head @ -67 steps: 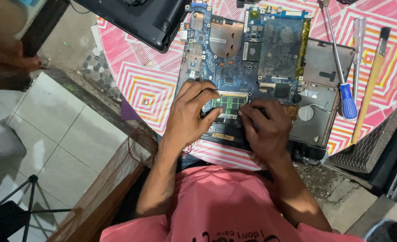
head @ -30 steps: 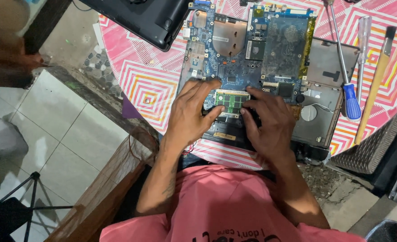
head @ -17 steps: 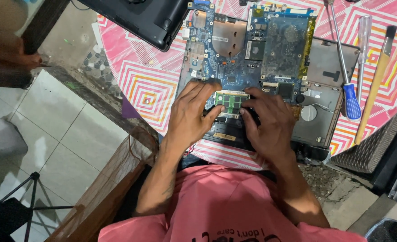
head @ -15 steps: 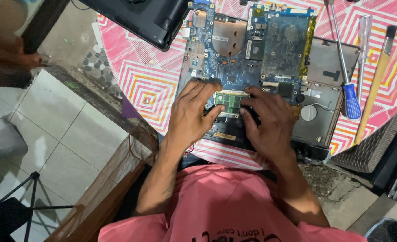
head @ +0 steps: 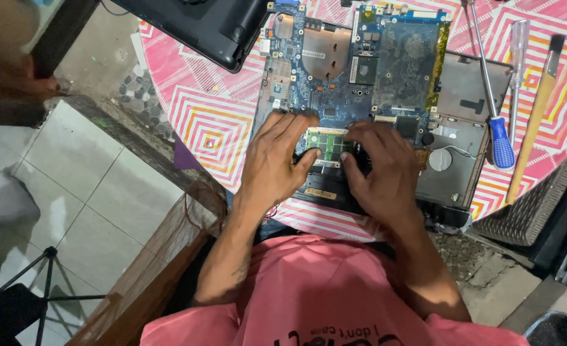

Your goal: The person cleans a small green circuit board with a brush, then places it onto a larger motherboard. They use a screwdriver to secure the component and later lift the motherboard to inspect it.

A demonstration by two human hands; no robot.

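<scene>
Looking left first, a black laptop lid point(head: 213, 29) lies at the top edge of the pink patterned table point(head: 206, 122). Next comes the opened laptop base point(head: 386, 83) with its blue circuit board point(head: 347, 70) bare. Left hand point(head: 274, 160) rests on the board's lower part, fingers spread narrow and curled, thumb pressed at the left end of a small green memory card point(head: 327, 142). That card sits low on the board, right between both hands. Right hand point(head: 383, 173) mirrors it, fingers bent and close together, tips on the card's right end; neither hand lifts it clear. Further right, a blue-handled screwdriver point(head: 495, 109) lies on the base's edge, then a clear-handled screwdriver point(head: 518, 61), then a wooden-handled brush point(head: 536, 115) on the table.
</scene>
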